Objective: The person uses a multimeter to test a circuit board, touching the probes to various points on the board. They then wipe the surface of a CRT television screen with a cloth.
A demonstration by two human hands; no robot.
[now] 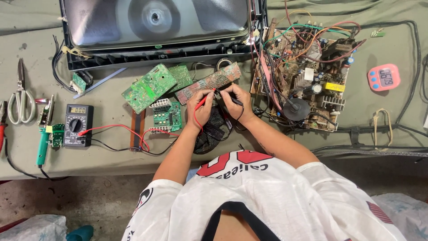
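Observation:
My left hand [199, 108] holds a red test probe [201, 101], its tip touching a long reddish-brown circuit board [209, 82]. My right hand [235, 99] holds a black test probe [228, 98] against the same board. Red and black leads [117, 129] run left to a black digital multimeter [78, 125]. A dark cloth [210, 131] lies under my wrists.
Green circuit boards [149, 87] lie left of my hands. A large television chassis board [307, 71] with wires sits right, a picture tube [156, 31] at the back. Scissors [20, 96], a green-handled soldering iron [43, 138] and a pink timer [383, 76] lie on the cloth.

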